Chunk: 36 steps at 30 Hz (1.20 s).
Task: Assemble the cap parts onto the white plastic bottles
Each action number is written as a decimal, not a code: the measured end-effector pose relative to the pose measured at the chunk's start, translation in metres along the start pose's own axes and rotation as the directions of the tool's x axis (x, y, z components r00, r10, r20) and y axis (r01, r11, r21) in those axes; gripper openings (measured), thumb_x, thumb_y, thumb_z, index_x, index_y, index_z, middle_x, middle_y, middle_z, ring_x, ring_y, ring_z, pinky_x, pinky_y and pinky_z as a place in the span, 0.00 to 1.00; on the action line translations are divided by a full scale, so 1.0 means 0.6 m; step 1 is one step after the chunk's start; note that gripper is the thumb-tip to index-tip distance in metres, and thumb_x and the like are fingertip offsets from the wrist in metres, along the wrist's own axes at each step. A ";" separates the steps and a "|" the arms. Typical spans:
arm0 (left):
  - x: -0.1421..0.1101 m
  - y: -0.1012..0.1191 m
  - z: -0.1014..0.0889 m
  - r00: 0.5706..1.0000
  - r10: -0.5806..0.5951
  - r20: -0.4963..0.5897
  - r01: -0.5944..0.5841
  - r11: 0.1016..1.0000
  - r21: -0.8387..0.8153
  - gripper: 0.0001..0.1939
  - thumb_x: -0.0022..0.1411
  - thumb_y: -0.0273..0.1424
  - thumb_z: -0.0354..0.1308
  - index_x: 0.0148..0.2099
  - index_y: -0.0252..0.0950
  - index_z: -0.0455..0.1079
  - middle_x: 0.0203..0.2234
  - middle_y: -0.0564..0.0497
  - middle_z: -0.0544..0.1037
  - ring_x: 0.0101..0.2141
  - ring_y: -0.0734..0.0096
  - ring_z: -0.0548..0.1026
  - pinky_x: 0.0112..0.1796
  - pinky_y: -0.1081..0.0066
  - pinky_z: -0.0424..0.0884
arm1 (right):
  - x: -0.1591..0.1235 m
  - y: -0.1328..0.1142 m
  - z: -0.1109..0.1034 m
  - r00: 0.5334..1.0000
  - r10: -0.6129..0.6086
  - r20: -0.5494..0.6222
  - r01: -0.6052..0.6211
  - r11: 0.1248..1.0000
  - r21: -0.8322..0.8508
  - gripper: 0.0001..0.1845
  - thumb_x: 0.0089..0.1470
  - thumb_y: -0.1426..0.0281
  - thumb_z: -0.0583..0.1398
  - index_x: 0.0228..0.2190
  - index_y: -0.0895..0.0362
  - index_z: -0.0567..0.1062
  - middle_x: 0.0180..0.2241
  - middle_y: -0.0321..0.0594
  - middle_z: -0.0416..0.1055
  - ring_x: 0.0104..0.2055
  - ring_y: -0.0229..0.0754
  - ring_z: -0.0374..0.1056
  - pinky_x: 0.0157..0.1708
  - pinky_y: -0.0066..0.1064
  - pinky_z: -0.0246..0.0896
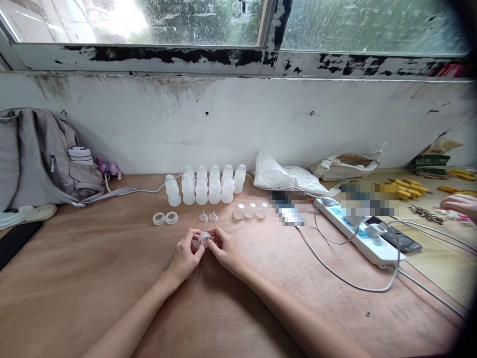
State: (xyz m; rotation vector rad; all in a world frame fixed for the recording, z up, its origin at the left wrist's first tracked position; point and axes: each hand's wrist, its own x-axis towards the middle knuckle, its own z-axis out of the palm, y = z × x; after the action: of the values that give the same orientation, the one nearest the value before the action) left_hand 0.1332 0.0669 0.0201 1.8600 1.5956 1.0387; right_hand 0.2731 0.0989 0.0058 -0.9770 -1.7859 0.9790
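Observation:
My left hand (185,254) and my right hand (223,248) meet over the wooden table (93,278), fingers pinched together round one small clear plastic ring part (205,239). Just beyond them lie two white rings (165,218), two small clear nipples (208,217) and several clear round caps (250,212). Farther back, several translucent little bottles (204,186) stand in two rows near the wall.
A grey backpack (37,159) with a white cup sits at the back left. A white plastic bag (283,175) lies behind the caps. A power strip (357,233) with cables and a phone (400,239) lies at right. Another person's hand (460,205) shows at the far right.

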 end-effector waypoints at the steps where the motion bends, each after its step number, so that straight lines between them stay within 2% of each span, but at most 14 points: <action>1: 0.000 0.001 -0.001 1.000 0.004 0.011 -0.004 1.000 -0.012 0.09 0.55 0.32 0.49 0.40 0.39 0.59 0.31 0.52 0.73 0.20 0.76 0.68 0.27 0.74 0.66 | 0.000 0.001 0.000 1.000 0.001 -0.008 -0.001 1.000 0.001 0.07 0.48 0.74 0.52 0.32 0.57 0.67 0.27 0.36 0.68 0.24 0.33 0.62 0.22 0.24 0.56; 5: 0.002 -0.001 -0.003 0.999 0.005 0.032 -0.004 1.000 -0.024 0.08 0.56 0.30 0.48 0.40 0.38 0.60 0.30 0.52 0.73 0.22 0.76 0.70 0.27 0.75 0.65 | 0.000 0.001 0.000 1.000 0.002 -0.019 -0.003 1.000 -0.024 0.05 0.48 0.74 0.52 0.31 0.58 0.67 0.25 0.35 0.68 0.23 0.33 0.61 0.22 0.24 0.56; 10: 0.002 -0.007 0.000 1.000 0.019 0.007 -0.019 0.999 0.046 0.07 0.54 0.26 0.47 0.38 0.39 0.59 0.27 0.54 0.72 0.24 0.74 0.70 0.28 0.74 0.65 | -0.003 -0.002 0.002 1.000 -0.012 -0.007 0.012 0.998 -0.063 0.03 0.46 0.75 0.53 0.28 0.57 0.65 0.22 0.33 0.64 0.22 0.33 0.58 0.21 0.24 0.53; 20: 0.002 -0.008 0.003 0.999 0.039 -0.010 -0.038 0.993 0.108 0.07 0.53 0.27 0.47 0.36 0.39 0.59 0.23 0.56 0.69 0.23 0.73 0.70 0.26 0.75 0.63 | -0.004 -0.004 0.002 1.000 -0.024 -0.004 0.024 0.997 -0.074 0.04 0.45 0.76 0.53 0.27 0.57 0.64 0.21 0.32 0.63 0.21 0.32 0.57 0.21 0.23 0.52; 28: 0.004 -0.006 0.002 1.000 0.010 -0.010 -0.009 0.996 0.085 0.06 0.54 0.29 0.48 0.37 0.40 0.59 0.25 0.56 0.71 0.23 0.74 0.69 0.28 0.75 0.63 | -0.005 -0.005 0.004 1.000 -0.018 -0.023 0.017 0.998 -0.054 0.01 0.47 0.74 0.54 0.27 0.57 0.64 0.22 0.32 0.65 0.22 0.32 0.59 0.21 0.23 0.54; 32: 0.004 -0.007 0.003 0.999 -0.014 -0.034 0.016 0.998 0.063 0.07 0.54 0.28 0.48 0.37 0.39 0.59 0.25 0.55 0.71 0.22 0.74 0.69 0.27 0.75 0.63 | -0.003 -0.004 0.004 1.000 -0.020 -0.010 0.020 0.999 -0.036 0.05 0.49 0.73 0.53 0.31 0.57 0.66 0.26 0.35 0.68 0.23 0.33 0.61 0.23 0.23 0.56; 36: 0.002 -0.005 0.002 1.000 -0.001 -0.011 0.001 0.998 0.058 0.05 0.56 0.29 0.47 0.37 0.39 0.59 0.25 0.55 0.71 0.23 0.74 0.69 0.28 0.75 0.64 | -0.002 -0.006 0.003 1.000 -0.001 -0.017 0.001 0.999 -0.049 0.04 0.50 0.72 0.52 0.29 0.57 0.66 0.24 0.35 0.68 0.23 0.34 0.61 0.23 0.24 0.56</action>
State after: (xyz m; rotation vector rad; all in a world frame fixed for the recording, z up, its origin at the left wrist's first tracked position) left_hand 0.1323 0.0688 0.0174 1.8941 1.6491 1.0138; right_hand 0.2711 0.0963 0.0081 -1.0119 -1.8036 0.9276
